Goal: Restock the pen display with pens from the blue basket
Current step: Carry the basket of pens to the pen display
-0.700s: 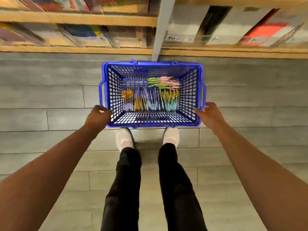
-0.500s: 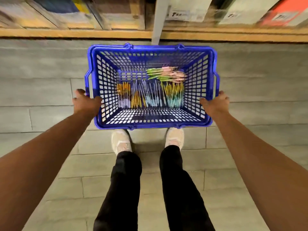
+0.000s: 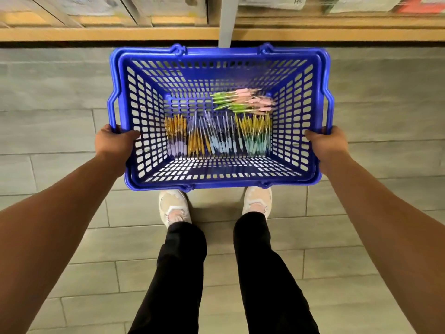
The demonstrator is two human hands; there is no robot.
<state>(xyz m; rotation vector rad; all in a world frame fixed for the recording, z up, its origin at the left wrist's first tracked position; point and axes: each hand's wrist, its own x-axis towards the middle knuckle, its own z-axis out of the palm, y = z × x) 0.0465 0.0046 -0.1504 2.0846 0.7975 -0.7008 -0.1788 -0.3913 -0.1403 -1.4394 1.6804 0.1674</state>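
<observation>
Holding the blue basket (image 3: 220, 56) by its side rims, left hand (image 3: 113, 143) and right hand (image 3: 328, 143) each grip tight; bundled pens (image 3: 216, 138) lie inside.

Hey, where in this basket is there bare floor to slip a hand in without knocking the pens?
In the blue basket, the far-left floor corner is bare, bordered by the left wall, the green-and-pink pens and the pen row. The near side is crowded wall to wall; the far-right corner is taken too.
</observation>
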